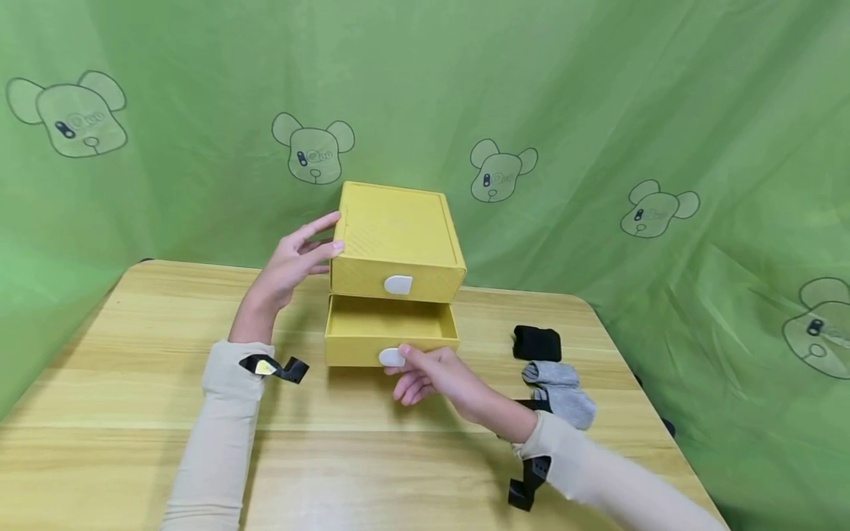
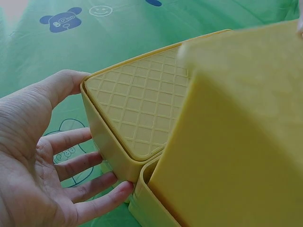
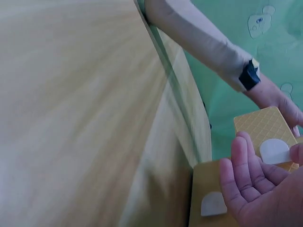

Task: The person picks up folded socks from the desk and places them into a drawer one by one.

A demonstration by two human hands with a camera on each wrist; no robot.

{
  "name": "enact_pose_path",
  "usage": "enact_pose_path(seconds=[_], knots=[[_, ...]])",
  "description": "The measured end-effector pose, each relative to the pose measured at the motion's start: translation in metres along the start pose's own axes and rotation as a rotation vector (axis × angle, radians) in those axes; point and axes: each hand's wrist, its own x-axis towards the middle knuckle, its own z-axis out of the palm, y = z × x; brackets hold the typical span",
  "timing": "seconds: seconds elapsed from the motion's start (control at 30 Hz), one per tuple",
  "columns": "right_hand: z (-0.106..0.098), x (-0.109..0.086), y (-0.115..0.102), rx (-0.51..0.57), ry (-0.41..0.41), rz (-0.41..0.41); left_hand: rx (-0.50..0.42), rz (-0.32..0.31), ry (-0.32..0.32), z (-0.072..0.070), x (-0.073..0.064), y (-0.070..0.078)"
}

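A yellow two-drawer storage box (image 1: 398, 228) stands at the back middle, its upper drawer front (image 1: 358, 277) pushed in. The lower drawer (image 1: 361, 352) sticks out, and its visible inside holds nothing. Its white handle (image 1: 390, 358) is pinched at the right end by the thumb and index finger of my right hand (image 1: 438, 376), the other fingers curving below. My left hand (image 1: 292, 262) spreads its fingers against the left side of the upper part, touching it with the fingertips, as the left wrist view also shows. The upper white handle (image 1: 398, 285) is untouched.
On the wooden table (image 1: 319, 472), right of the box, lie a folded black cloth item (image 1: 536, 344) and grey folded socks (image 1: 564, 398), beyond my right wrist. A green curtain (image 1: 412, 88) hangs behind the table and along its right side.
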Motion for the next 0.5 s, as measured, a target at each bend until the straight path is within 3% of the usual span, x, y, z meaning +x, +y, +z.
enact_pose_path(seconds=[0.5], knots=[[0.019, -0.030, 0.006, 0.011, -0.026, 0.057, -0.009, -0.009, -0.001, 0.001, -0.001, 0.001]])
